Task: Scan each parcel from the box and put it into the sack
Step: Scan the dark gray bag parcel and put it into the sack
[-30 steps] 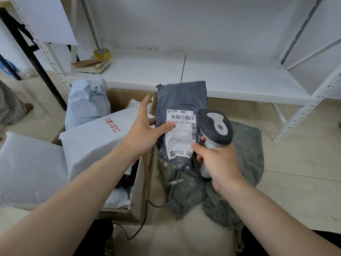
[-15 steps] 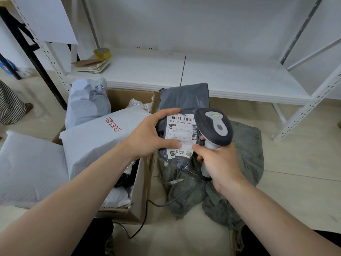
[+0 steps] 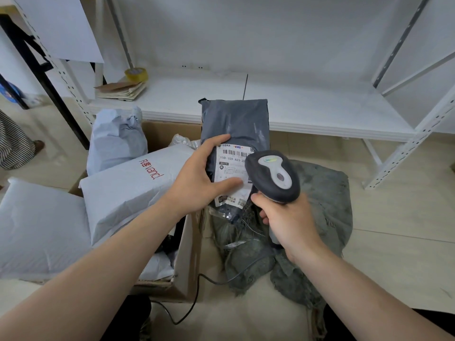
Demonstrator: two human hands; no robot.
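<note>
Grey plastic wrapped the parcel (image 3: 234,124), which stood upright in the air with its white shipping label (image 3: 230,168) facing the camera, barcode at the top. The left hand (image 3: 197,183) gripped it from its left edge, fingers curled round the side and the thumb laid flat across the middle of the label. The parcel's lower end hung just over the crumpled folds of the grey-green sack (image 3: 322,205), and whether it touched them could not be told. The right hand (image 3: 288,222) was wrapped round the handle of a dark grey barcode scanner (image 3: 273,175), whose head sat close in front of the label's right side and covered part of it. The two hands were near each other but apart, each clamped on its own thing. The scanner's black cable (image 3: 197,299) ran down over the sack and curved across the floor toward the bottom of the frame. The sack lay slumped on the pale floor to the right of an open cardboard box (image 3: 187,254). A large white parcel (image 3: 128,193) with red lettering leaned out of the box, with a crumpled pale parcel (image 3: 115,141) behind it, and a white padded parcel (image 3: 37,230) lay just left of the box. Behind everything ran a white metal shelf (image 3: 307,107), and at its left end a roll of yellowish tape (image 3: 136,73) sat beside a small stack of brown papers (image 3: 123,91).
</note>
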